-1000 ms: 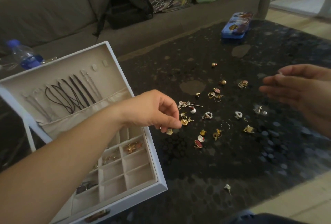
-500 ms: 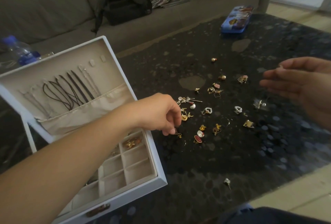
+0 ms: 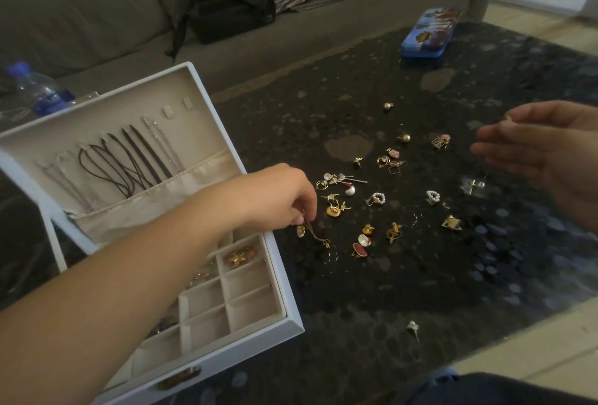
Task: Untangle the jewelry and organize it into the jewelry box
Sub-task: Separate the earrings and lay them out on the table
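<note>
Only the head view is given. Left hand (image 3: 284,201) reaches across the open box (image 3: 255,330) with fingertips curled down, pinching the top of a thin gold earring (image 3: 315,236) that trails onto the dark bench (image 3: 453,291) just beside the box's right wall. A small shell-like gold piece (image 3: 301,230) lies touching or nearly touching the same fingertips; whether it is caught in the pinch cannot be told. Right hand (image 3: 543,158) hovers over the far right of the bench, fingers loosely extended, with a small pale thing at the fingertips too blurred to name, so it cannot be told whether it holds anything.

Most of the jewelry is loose on the bench: a cluster of studs and pins (image 3: 339,179), two pearl hoops (image 3: 377,199), gold pieces (image 3: 393,231) and a lone stud (image 3: 413,328) near the front edge. Cords (image 3: 129,158) hang in the lid; a gold star piece (image 3: 238,257) sits in one upper compartment, and several compartments beside it are bare.

Judged from here, the risk lies in the lift. The earring's dangling end rests near a thin hoop (image 3: 330,256), and a quick pull could snag and drag it. The pinch is narrow, so the piece could slip and fall between compartments. The forearm hangs low over the box and could nudge it.
</note>
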Tool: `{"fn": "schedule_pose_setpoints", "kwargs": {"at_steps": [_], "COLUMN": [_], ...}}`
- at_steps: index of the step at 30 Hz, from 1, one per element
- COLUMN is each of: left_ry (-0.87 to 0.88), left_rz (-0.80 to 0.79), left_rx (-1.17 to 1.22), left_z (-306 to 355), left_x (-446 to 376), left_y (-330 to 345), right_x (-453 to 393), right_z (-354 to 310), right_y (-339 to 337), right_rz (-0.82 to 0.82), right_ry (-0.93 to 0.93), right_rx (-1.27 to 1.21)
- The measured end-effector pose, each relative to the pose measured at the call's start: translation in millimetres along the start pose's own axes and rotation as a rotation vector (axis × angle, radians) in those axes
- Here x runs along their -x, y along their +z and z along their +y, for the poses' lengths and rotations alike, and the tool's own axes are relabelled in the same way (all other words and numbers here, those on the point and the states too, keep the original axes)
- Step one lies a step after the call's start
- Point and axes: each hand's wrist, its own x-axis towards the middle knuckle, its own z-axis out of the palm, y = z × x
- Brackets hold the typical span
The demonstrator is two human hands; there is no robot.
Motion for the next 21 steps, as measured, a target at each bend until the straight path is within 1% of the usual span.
{"fn": "schedule_pose_setpoints", "kwargs": {"at_steps": [4, 11, 13, 17, 21], "left_ry": [0.004, 0.023, 0.036, 0.100, 0.142], "left_rz": [0.023, 0.051, 0.058, 0.023, 0.064], "left_rx": [-0.013, 0.018, 0.147, 0.578, 0.858], "left_z": [-5.6, -9.5, -7.9, -1.5, 6.7], "left_x": [-1.5, -1.9, 0.0, 11.3, 22.5], "left_y": [-1.4, 2.0, 0.0, -3.1, -1.6], "right_x": [1.6, 2.5, 3.8, 5.9, 14.8], "right_z": [-0.2, -1.5, -2.1, -4.2, -9.0], "right_y": [0.0, 1.1, 1.4, 2.2, 14.7], "right_rz": [0.019, 0.015, 0.014, 0.023, 0.001], "right_ry": [0.012, 0.016, 0.026, 0.041, 0.025], "right_rx": [0.034, 0.019, 0.019, 0.007, 0.010]}}
